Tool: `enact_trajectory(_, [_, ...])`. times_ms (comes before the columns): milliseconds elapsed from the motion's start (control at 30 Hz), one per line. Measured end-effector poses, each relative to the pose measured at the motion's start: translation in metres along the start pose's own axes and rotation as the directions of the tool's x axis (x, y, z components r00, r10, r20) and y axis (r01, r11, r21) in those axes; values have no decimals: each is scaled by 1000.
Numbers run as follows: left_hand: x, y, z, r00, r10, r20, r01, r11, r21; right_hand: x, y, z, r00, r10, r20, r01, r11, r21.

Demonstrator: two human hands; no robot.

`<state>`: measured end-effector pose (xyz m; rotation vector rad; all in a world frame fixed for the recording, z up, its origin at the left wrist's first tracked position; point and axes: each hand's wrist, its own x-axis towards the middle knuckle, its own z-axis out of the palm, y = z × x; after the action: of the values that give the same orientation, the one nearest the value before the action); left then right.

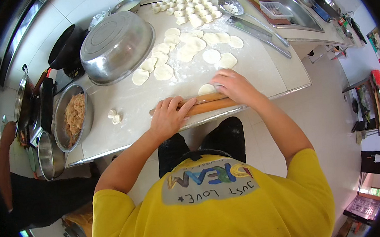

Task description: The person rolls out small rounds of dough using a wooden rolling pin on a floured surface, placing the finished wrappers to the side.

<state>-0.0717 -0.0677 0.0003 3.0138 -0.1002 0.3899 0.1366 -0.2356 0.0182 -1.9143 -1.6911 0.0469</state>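
Two wooden rolling pins (208, 103) lie side by side along the near edge of the table. Over their left part, my left hand (171, 114) rests with its fingers curled on the wood. My right hand (232, 84), slightly blurred, grips the right edge of a small round dough wrapper (206, 89) just beyond the pins. The right ends of the pins pass out of sight beneath that hand. Past it, several rolled wrappers (195, 43) lie flat, some overlapping, on the floured table (263, 77). Two small dough pieces (114, 117) sit to the left.
An upturned metal basin (114, 46) and a bowl of filling (76, 118) stand left. Dough lumps (187, 8) cover the back. A cleaver (258, 34) and a ladle (252, 13) lie right, near the sink (302, 18). Another person's arm (6, 157) reaches in at far left.
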Motion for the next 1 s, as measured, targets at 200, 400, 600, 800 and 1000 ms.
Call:
enact_trajectory(200, [-6,-11,-11,995,81,62,-78,996,-47,42,7,16,912,11,409,-26,999,29])
enact_trajectory(400, [-18,-16,-27,993,104,62,-98,992,-85,22,-6,16,900,380,215,-393,919,20])
enact_trajectory(600, [8,-26,-13,983,9,181,2,998,-61,-27,-8,20,964,264,31,-252,945,-211])
enact_trajectory(800, [67,-67,9,960,-136,243,128,990,51,4,12,29,943,296,-153,-334,829,-449])
enact_trajectory(1000, [20,-34,-1,927,-71,368,101,993,-62,-51,-34,29,957,261,-124,-289,877,-383])
